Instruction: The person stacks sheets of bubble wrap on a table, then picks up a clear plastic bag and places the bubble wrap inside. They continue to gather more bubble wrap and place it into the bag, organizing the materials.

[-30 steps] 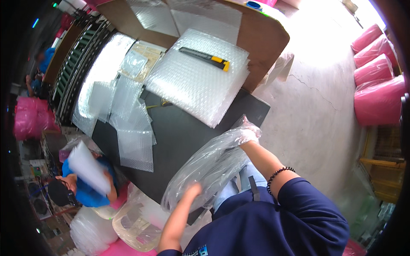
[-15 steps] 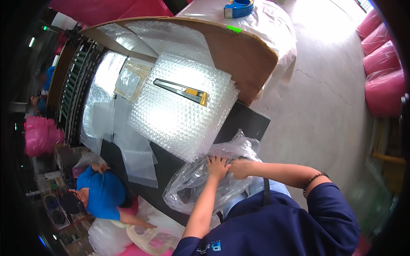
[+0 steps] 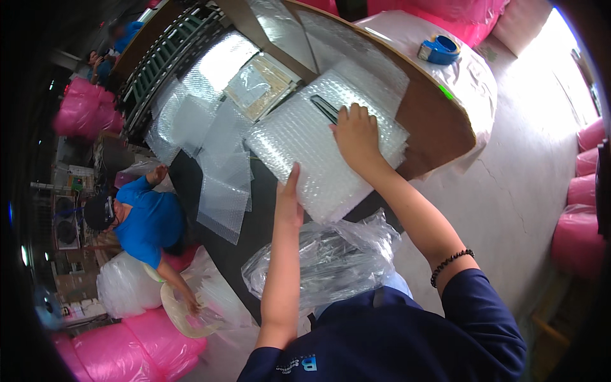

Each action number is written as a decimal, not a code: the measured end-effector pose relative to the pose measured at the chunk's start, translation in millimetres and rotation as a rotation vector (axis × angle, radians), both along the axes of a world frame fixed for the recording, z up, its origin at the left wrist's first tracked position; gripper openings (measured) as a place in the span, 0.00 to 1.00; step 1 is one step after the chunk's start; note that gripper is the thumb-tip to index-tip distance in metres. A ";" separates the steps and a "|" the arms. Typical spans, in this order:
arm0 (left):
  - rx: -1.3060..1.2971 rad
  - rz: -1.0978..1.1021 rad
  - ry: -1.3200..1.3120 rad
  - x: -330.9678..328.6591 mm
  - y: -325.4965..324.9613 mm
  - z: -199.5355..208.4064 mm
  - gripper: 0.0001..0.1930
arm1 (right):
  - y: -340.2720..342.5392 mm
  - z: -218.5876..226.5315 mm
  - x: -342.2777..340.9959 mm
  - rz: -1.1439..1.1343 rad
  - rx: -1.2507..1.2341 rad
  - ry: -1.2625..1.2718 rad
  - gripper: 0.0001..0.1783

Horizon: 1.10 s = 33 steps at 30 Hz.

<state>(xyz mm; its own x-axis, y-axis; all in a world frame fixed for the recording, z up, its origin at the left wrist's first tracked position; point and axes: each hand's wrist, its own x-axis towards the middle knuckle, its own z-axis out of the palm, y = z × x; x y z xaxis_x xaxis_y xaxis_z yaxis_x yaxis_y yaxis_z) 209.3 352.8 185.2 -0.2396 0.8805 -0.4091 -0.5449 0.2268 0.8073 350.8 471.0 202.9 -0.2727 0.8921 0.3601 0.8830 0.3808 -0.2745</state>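
Observation:
A stack of clear bubble wrap sheets (image 3: pixel 298 141) lies on the dark tabletop before me. My right hand (image 3: pixel 358 139) is closed over the yellow end of a utility knife (image 3: pixel 323 107) on top of the stack; its dark, narrow end sticks out past my fingers. At the stack's near left edge, my left hand (image 3: pixel 290 207) grips the sheets, thumb up along the edge and the other fingers mostly hidden. A crumpled clear plastic bag (image 3: pixel 344 258) lies between my forearms, close to my body.
A brown cardboard panel (image 3: pixel 439 130) borders the far side. Beyond it, a blue tape dispenser (image 3: pixel 439 49) sits on a plastic-covered surface. Loose bubble wrap pieces (image 3: pixel 223 204) lie left. A co-worker in a blue shirt (image 3: pixel 149 219) reaches toward plastic at the lower left. Pink wrapped rolls (image 3: pixel 576 239) stand right.
Both hands have left the plastic bag. My right hand has gone up to the utility knife and closed on it; my left has moved to the stack's edge. The view has shifted.

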 end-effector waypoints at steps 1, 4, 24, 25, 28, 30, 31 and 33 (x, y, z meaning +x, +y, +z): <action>0.009 -0.013 0.013 8.1 0.4 18.3 0.31 | -1.3 -1.7 2.7 0.000 -0.001 -0.009 0.21; -0.029 0.070 -0.013 14.2 2.7 25.1 0.30 | -4.3 -2.9 -0.4 -0.016 0.010 -0.040 0.19; 0.322 0.066 -0.687 -100.4 -120.3 -51.8 0.33 | -314.6 -44.3 200.3 -0.536 -1.259 0.207 0.11; 0.377 0.070 -0.765 -104.9 -131.1 -62.9 0.33 | -353.1 -76.7 228.3 -0.632 -1.484 0.395 0.12; 0.521 0.136 -0.958 -115.5 -165.6 -93.1 0.34 | -421.5 -96.2 225.7 -0.729 -1.748 0.935 0.09; 0.516 0.254 -0.881 -126.5 -187.2 -108.3 0.34 | -430.6 -73.7 217.5 -0.852 -1.878 0.978 0.10; 0.513 0.238 -0.866 -133.5 -194.9 -108.7 0.34 | -433.4 -63.1 218.8 -0.806 -1.950 0.866 0.10; 0.506 0.209 -0.840 -145.7 -209.5 -109.1 0.35 | -436.5 -38.0 221.8 -0.713 -2.079 0.632 0.11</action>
<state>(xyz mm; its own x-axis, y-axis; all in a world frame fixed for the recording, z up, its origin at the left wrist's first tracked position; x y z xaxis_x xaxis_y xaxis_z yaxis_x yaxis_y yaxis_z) 63.6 143.3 76.2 -0.2149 0.9709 -0.1056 -0.9723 -0.2025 0.1170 572.6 34.5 164.8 -0.1118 -0.0997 -0.9887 0.3739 -0.9260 0.0511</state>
